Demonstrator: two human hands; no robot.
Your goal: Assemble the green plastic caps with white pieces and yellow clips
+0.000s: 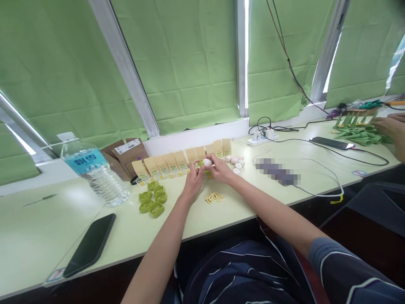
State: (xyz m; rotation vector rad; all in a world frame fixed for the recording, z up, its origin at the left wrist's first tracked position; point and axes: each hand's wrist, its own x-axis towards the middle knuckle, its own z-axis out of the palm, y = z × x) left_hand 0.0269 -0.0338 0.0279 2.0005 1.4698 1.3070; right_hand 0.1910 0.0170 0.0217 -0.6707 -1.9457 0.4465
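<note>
My two hands meet above the table, their fingertips close together. My left hand (194, 178) pinches a small green piece (201, 163); its shape is mostly covered by fingers. Against it, my right hand (219, 169) grips a smooth white egg-shaped piece (207, 162). Whether the two pieces are joined I cannot tell. Several similar pale rounded pieces (240, 163) lie just right of my hands. To the left sit several hollow green pieces (156, 209) with wavy walls. Nearer the front edge is a small group of flat yellow loop-shaped pieces (214, 197).
Behind my hands stands a row of tan cards (171, 162) in clear holders. A large water bottle (95, 169), a cardboard box (126, 156) and a black phone (90, 245) are at left. Cables, a power strip (262, 138) and another person's hand (392, 128) are right.
</note>
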